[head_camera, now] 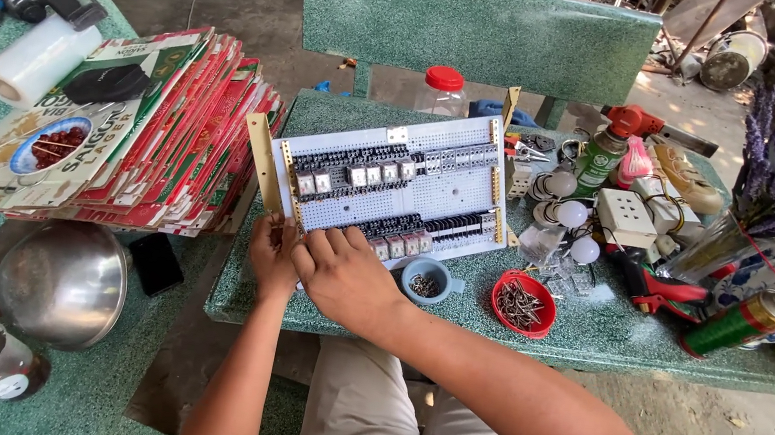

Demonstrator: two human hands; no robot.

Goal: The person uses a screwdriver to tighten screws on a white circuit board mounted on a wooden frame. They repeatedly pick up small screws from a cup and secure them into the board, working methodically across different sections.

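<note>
I see my 2 hands together at the near left corner of the white panel (402,189), which lies tilted on the green speckled table (633,338). My left hand (273,257) grips the panel's lower left edge by the brass rail. My right hand (344,272) rests flat over the bottom row of small black parts, fingers curled down on them; I cannot tell whether it pinches anything. Just right of that hand sit a blue cup (426,279) and a red bowl (523,303) of screws.
</note>
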